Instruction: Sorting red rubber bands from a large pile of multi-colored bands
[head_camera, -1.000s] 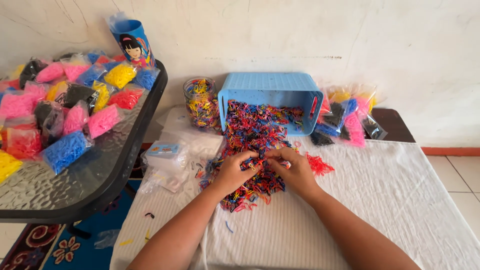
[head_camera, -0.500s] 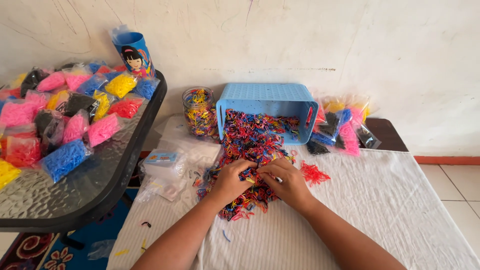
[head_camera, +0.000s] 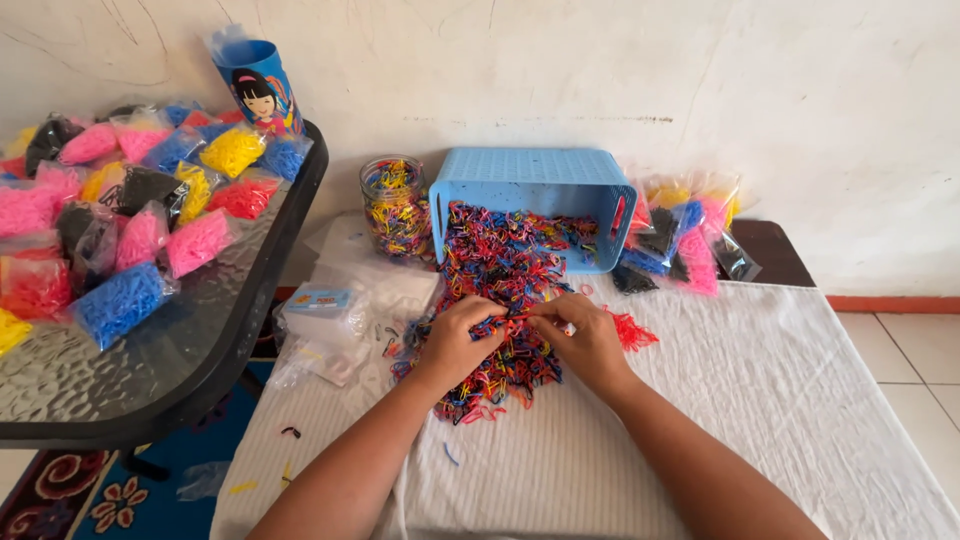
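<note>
Here, a heap of small rubber bands (head_camera: 500, 290) in red, blue, yellow, black and pink spills out of a light blue plastic basket (head_camera: 530, 185) tipped on its side, and spreads over the white cloth (head_camera: 800, 400) that covers the table. The heap runs as a long tongue from the basket's mouth toward the person, its long axis pointing from the wall down to the two hands. The left hand (head_camera: 455, 345) and the right hand (head_camera: 585, 345) rest on the near end of the heap, side by side, their fingertips meeting in the middle. The fingers of both hands are pinched together on a few bands between them; how many, I cannot tell. The rest of the heap lies beyond and under the fingers. A glass jar (head_camera: 393, 205) of bands stands just left of the basket.
</note>
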